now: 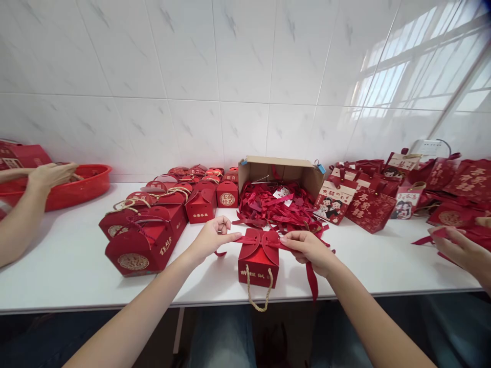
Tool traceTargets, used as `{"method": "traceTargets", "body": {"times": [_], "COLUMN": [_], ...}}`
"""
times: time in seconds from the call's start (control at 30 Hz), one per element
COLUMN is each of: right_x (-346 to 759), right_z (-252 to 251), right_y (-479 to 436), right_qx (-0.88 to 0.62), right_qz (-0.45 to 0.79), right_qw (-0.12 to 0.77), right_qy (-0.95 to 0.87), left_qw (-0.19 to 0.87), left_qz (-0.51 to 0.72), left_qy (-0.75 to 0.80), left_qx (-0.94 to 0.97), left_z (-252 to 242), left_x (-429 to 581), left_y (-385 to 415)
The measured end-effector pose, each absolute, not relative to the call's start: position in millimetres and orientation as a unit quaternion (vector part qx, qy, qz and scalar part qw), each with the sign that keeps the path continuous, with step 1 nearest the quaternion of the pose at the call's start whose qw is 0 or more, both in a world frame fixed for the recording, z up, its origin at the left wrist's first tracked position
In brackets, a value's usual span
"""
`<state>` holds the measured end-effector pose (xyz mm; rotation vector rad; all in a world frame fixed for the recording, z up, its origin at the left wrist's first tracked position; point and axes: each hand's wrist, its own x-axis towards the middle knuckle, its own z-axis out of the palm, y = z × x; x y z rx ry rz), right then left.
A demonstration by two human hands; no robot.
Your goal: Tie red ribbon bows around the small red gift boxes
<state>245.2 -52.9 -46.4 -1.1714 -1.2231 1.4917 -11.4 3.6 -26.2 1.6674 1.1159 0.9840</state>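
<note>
A small red gift box (259,268) with gold characters stands in front of me near the table's front edge. Its rounded top flaps are folded together, and a twisted rope handle (261,308) hangs down over the front. A red ribbon (312,280) runs through the top of the box. On the box's left side, my left hand (212,238) pinches one part of the ribbon between thumb and fingers. My right hand (308,250) grips the ribbon to the right of the box, and a loose tail dangles below it. The ribbon is stretched between both hands.
Behind the box, an open cardboard carton (282,171) spills many red ribbons (276,207). Rows of red boxes (143,250) stand at left, decorated bags (370,208) at right. Co-workers' hands appear near a red basin (82,186) at far left and at far right.
</note>
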Motion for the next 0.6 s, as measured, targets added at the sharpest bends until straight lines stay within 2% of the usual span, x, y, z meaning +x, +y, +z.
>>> {"method": "traceTargets", "body": {"times": [0.17, 0.33, 0.47, 0.53, 0.6], "right_x": [239.8, 234.4, 242.8, 247.6, 246.5], "right_z": [-49.0, -64.2, -68.7, -68.2, -69.8], "right_y": [-51.7, -50.4, -67.7, -84.5, -102.7], "right_qx": [-0.487, -0.545, -0.582, -0.601, -0.598], "right_qz": [0.461, 0.284, 0.137, 0.126, 0.231], "right_qw": [0.450, 0.432, 0.491, 0.540, 0.558], "right_qy": [-0.589, -0.660, -0.634, -0.576, -0.526], "left_qw": [0.411, 0.373, 0.229, 0.169, 0.193], "left_qz": [0.395, 0.341, 0.348, 0.355, 0.331], "left_qy": [0.453, 0.472, 0.489, 0.504, 0.512], "left_qx": [0.686, 0.723, 0.767, 0.769, 0.769], "left_z": [-22.6, -42.4, -59.4, -63.2, -64.3], "left_x": [-15.7, -18.7, -31.6, -39.9, -44.8], "left_y": [4.0, 8.2, 6.3, -0.6, -11.5]}}
